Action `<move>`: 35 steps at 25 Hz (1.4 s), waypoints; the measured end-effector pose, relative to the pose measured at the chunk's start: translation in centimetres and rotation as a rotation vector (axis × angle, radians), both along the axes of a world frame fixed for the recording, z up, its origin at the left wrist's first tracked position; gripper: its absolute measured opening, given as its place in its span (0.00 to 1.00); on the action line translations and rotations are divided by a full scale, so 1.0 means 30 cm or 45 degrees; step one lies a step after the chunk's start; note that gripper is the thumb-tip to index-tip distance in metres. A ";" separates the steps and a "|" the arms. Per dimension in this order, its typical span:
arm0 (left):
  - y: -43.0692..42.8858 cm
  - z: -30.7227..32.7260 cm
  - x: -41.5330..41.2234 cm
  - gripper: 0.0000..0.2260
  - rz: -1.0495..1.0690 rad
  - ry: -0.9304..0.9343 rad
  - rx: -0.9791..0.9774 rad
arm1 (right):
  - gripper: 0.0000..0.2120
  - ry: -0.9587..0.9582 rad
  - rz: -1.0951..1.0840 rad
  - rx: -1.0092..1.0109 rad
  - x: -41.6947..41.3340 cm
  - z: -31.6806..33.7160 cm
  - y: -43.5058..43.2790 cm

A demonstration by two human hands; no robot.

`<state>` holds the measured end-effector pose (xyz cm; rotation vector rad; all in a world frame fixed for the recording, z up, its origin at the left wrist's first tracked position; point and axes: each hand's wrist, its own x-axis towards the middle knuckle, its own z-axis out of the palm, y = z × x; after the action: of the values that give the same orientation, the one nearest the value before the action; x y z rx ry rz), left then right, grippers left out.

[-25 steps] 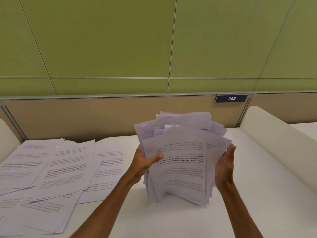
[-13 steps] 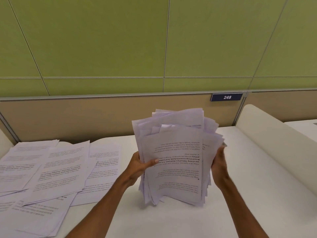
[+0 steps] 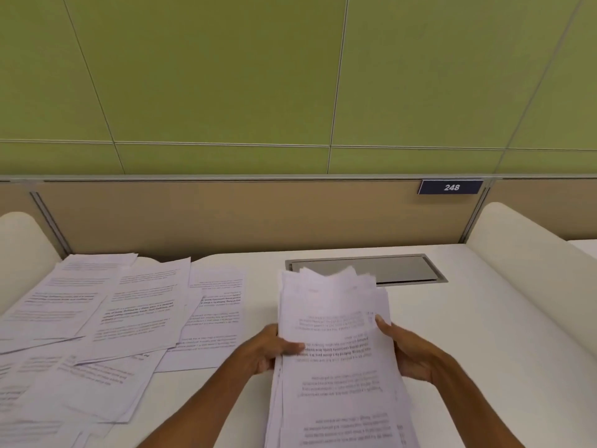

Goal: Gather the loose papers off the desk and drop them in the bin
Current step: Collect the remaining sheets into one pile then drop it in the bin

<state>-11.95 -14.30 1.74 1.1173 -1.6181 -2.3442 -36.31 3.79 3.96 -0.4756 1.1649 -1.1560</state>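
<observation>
A thick stack of printed white papers (image 3: 336, 337) lies tilted low over the white desk (image 3: 484, 334), its near end running off the bottom of the frame. My left hand (image 3: 265, 350) grips its left edge, thumb on the top sheet. My right hand (image 3: 408, 354) holds the right edge, fingers curled round it. Several loose printed sheets (image 3: 106, 318) lie spread and overlapping on the left part of the desk. No bin is in view.
A grey metal cable flap (image 3: 403, 268) is set into the desk behind the stack. Cream padded dividers stand at the right (image 3: 533, 253) and the left (image 3: 22, 247). A tan partition with a blue "248" plate (image 3: 450, 187) backs the desk.
The stack, held upright on its edge before, has been tipped down and toward me, now lying nearly flat. Both hands came lower with it. The cable flap behind it is now uncovered.
</observation>
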 end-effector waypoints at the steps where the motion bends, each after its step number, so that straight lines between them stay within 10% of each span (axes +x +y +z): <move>1: 0.011 -0.024 0.022 0.19 -0.028 0.012 0.094 | 0.29 -0.112 0.063 0.056 0.011 -0.033 0.011; 14: -0.366 0.023 0.765 0.14 0.819 -0.248 -0.549 | 0.52 -0.433 -0.254 0.204 -0.015 -0.193 0.135; 25: -0.576 -0.141 1.387 0.38 0.899 -1.251 -0.715 | 0.49 -0.227 -0.347 0.304 0.024 -0.179 0.121; 35: -0.529 -0.154 1.228 0.43 0.604 -1.584 -1.180 | 0.59 -0.416 0.675 -0.239 0.053 -0.298 0.071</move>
<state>24.89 -30.17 -2.88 2.3543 -1.9098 -0.2954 -34.71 5.91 -4.97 -0.6631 0.5968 -0.8386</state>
